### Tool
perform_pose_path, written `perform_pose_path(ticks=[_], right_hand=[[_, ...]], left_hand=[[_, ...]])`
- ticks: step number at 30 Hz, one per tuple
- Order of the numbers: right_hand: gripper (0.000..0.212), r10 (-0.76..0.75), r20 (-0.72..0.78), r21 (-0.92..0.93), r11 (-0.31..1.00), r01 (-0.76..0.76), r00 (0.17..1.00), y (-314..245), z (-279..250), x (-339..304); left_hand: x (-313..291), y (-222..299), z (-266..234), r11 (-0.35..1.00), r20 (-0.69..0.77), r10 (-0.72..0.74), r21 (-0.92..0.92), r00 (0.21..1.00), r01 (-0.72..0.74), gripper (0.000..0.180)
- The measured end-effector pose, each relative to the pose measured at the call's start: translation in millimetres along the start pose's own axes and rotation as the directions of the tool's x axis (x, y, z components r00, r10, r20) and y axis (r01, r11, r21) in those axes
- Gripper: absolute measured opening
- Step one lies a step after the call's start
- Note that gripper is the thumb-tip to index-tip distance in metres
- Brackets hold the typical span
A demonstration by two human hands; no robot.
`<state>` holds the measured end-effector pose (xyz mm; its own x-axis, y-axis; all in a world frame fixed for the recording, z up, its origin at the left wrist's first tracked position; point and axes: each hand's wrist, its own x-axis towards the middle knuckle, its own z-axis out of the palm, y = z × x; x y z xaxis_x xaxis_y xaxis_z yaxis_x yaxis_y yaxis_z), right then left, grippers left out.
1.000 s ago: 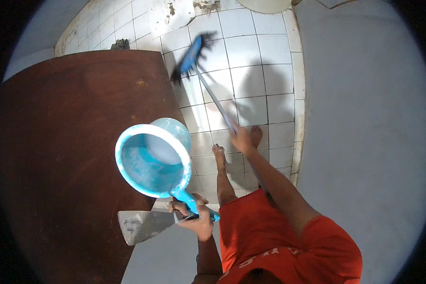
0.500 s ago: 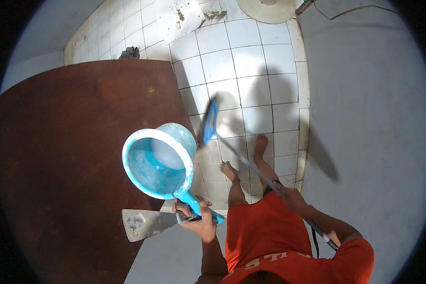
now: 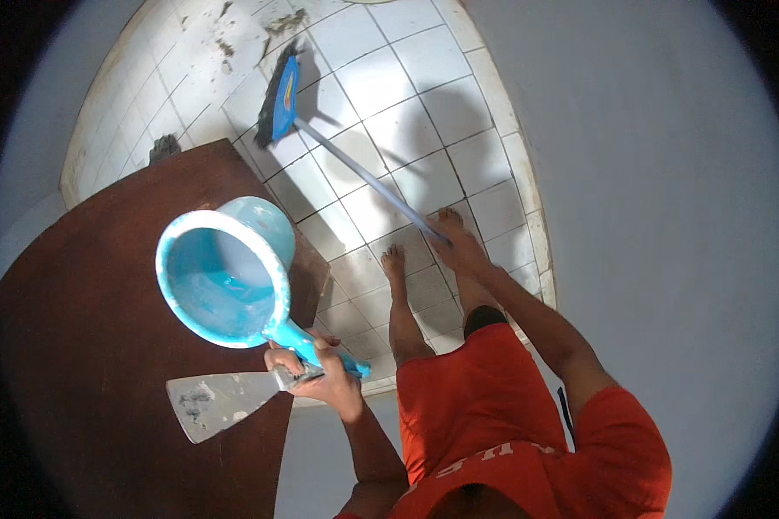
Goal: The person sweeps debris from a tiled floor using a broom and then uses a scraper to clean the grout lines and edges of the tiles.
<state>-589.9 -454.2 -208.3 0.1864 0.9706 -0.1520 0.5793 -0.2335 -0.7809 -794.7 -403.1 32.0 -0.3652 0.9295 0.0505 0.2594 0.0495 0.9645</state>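
My left hand [image 3: 331, 385] is closed round the handle of a light-blue plastic water dipper [image 3: 267, 227] and the handle of a broad scraper [image 3: 238, 400]. The dipper's inside is smeared with white; the scraper's grey blade is stained and points left. My right hand [image 3: 466, 253] grips the grey stick of a broom [image 3: 283, 104] with a blue head and dark bristles. The broom reaches far forward, its bristles near dirt on the white tiled floor [image 3: 355, 82]. Both bare feet stand on the tiles.
A large dark-brown wooden panel [image 3: 104, 303] takes up the left side, below the dipper and scraper. Beyond its far edge is a dark crumpled object [image 3: 164, 149]. Dirt patches [image 3: 286, 22] mark the far floor. A pale wall [image 3: 649, 216] runs along the right.
The broom head has swung forward and left, toward the dirt, with my right hand extending forward. The view has shifted; the dipper and scraper stay in my left hand.
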Motion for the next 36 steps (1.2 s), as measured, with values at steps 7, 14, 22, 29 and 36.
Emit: perform_pose_path(ticks=[7, 14, 22, 29, 36], right_hand=[[0.043, 0.569, 0.433, -0.111, 0.803, -0.585, 0.699, -60, -78, -298], [0.038, 0.553, 0.426, -0.151, 0.824, -0.547, 0.716, -31, 49, -306], [0.037, 0.326, -0.035, 0.354, 0.888, -0.293, 0.945, -35, 109, -93], [0.042, 0.621, 0.317, 0.141, 0.717, -0.683, 0.717, -91, -15, -315], [0.044, 0.718, 0.309, -0.178, 0.688, -0.703, 0.624, -78, 36, -367]], left_hand=[[28, -25, -22, 0.969, 0.190, 0.209, -0.171, 0.959, -0.177, 0.035], [7, -25, -60, 0.923, 0.296, 0.333, -0.298, 0.895, -0.245, 0.034], [23, -18, -55, 0.955, 0.298, 0.274, -0.195, 0.914, -0.223, 0.031], [13, -16, -59, 0.961, 0.282, 0.212, -0.234, 0.936, -0.147, 0.030], [17, -21, -67, 0.966, 0.340, 0.153, -0.251, 0.928, -0.068, 0.031]])
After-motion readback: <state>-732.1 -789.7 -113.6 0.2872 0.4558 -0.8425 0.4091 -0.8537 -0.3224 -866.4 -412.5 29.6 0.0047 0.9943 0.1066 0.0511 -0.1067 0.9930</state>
